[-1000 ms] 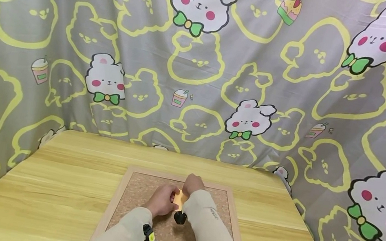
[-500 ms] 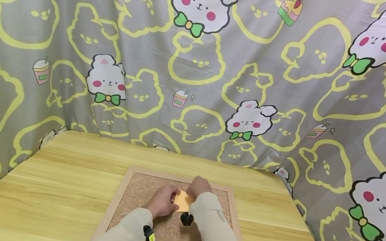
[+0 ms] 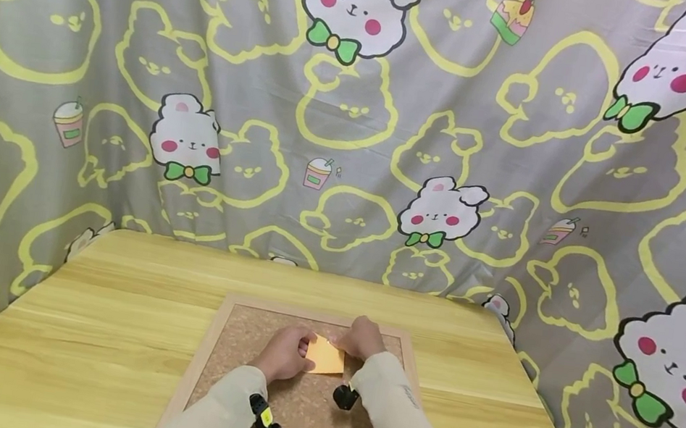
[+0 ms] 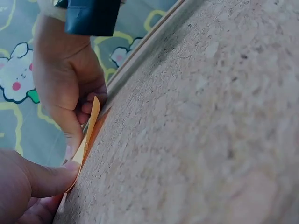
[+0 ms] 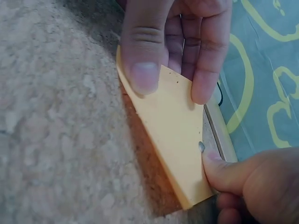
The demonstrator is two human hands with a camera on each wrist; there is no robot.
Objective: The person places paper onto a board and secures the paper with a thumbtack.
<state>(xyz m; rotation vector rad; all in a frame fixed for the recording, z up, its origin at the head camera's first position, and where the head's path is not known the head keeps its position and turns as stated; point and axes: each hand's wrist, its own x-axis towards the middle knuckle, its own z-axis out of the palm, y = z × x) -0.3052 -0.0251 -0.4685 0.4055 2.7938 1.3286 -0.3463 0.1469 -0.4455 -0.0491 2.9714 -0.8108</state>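
Observation:
An orange paper note (image 3: 326, 358) lies at a tilt over the framed cork board, its near edge raised off the cork. My left hand (image 3: 285, 354) pinches the note's left end, thumb on top in the right wrist view. A small grey metal tack (image 5: 202, 146) shows at the note's far edge, beside several tiny holes. My right hand (image 3: 363, 337) is at that same edge with its fingers curled. Its thumb tip (image 5: 211, 158) is right at the tack; I cannot tell whether it grips the tack or the note.
The cork board (image 3: 243, 412) has a light wooden frame (image 3: 208, 341) and lies on a wood-grain table (image 3: 102, 334). A grey curtain (image 3: 354, 135) with cartoon animals stands behind the table and along its sides. Black wrist cameras sit on both sleeves.
My right hand has slid to the right, uncovering most of the note and the tack at its upper edge. The left hand keeps its pinch at nearly the same spot.

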